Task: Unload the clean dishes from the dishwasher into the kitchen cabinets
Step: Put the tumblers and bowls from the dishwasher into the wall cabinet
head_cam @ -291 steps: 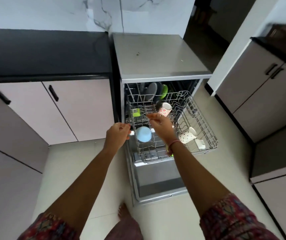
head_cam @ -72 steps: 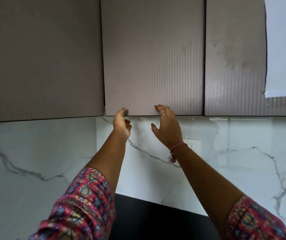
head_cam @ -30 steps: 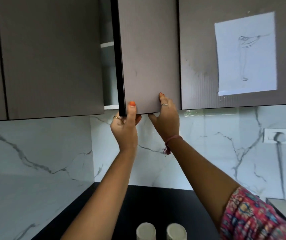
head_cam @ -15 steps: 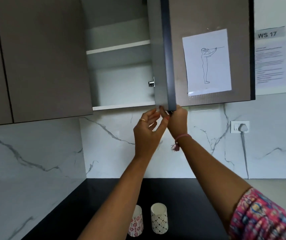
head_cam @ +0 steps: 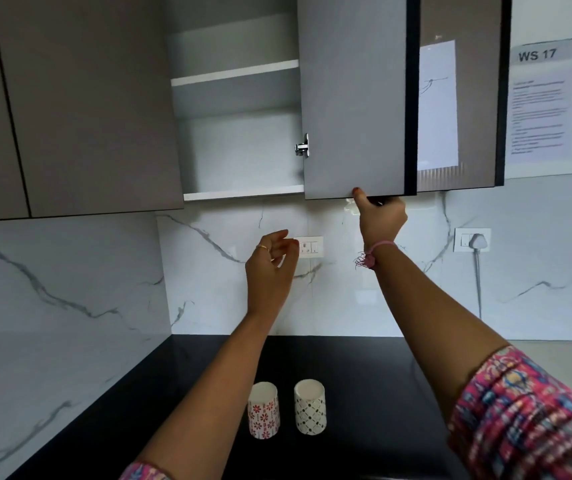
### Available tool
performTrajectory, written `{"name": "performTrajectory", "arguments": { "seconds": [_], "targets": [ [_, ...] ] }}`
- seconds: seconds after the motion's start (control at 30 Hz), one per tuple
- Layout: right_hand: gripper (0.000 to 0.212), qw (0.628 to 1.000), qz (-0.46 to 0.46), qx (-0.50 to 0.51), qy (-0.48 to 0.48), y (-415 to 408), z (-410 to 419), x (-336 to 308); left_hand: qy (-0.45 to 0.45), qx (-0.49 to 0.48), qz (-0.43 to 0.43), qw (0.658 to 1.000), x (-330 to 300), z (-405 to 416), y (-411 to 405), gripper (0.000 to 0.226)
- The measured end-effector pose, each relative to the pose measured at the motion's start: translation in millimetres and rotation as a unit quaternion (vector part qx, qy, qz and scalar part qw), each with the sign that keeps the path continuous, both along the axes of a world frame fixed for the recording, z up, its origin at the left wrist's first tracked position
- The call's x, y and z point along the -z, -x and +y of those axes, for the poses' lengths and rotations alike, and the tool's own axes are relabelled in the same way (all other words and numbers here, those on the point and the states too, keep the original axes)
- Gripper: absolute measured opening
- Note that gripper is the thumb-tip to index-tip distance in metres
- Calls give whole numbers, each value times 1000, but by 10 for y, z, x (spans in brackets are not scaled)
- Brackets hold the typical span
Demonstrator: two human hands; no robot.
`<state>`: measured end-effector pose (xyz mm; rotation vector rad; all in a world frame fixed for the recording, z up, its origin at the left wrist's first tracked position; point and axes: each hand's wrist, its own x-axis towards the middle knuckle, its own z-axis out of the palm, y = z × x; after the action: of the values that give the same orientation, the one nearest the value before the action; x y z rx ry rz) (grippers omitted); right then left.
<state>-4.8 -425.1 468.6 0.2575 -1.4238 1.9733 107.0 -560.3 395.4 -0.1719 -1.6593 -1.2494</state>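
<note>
**Cabinet door held open above two cups on the counter**

Right hand [head_cam: 381,216] reaches up to the bottom edge of the open cabinet door [head_cam: 353,98]; its thumb lies against the inner face of the door and the other fingers curl under the edge, so the hand grips the door. A pink thread bracelet [head_cam: 369,254] sits on that wrist. The door stands swung out to the right, its inner grey side facing the camera, with a metal hinge [head_cam: 303,147] at its left edge.

Left hand [head_cam: 270,261] hangs free in the air below the cabinet, in front of a white wall switch plate [head_cam: 312,247]. Its fingers are loosely curled and hold nothing; a ring shows on one finger.

Inside the open cabinet [head_cam: 239,157] a white shelf [head_cam: 234,72] divides the space in two.

On the black countertop [head_cam: 364,393] two cups stand upside down just beside each other without touching: a white cup with a red flower pattern [head_cam: 263,415] on the left and a white cup with a black lattice pattern [head_cam: 310,408] on the right. Both stand well below the cabinet, between the two forearms.

A sheet with a line drawing [head_cam: 438,102] hangs on the neighbouring cabinet door, partly hidden. On the wall to the right are a label reading "WS 17" [head_cam: 541,53], a printed sheet [head_cam: 539,119] and a socket with a white plug [head_cam: 475,240].
</note>
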Motion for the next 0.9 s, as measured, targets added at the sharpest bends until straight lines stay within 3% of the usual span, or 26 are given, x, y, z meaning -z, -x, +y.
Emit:
{"name": "performTrajectory", "arguments": {
  "seconds": [0.33,0.5,0.57,0.9],
  "targets": [
    [26,1000,24,18,4,133,33,36,-21,-10,-18,1000,203,-190,95,18],
    [17,999,30,-9,-6,146,11,124,-22,-22,-26,999,305,-246,167,17],
    [29,999,20,-41,4,162,-6,245,-21,-29,-30,999,359,-272,200,18],
    [59,968,-91,-132,-192,184,-264,1940,0,-68,-119,991,1186,-385,305,25]
  ]
}}
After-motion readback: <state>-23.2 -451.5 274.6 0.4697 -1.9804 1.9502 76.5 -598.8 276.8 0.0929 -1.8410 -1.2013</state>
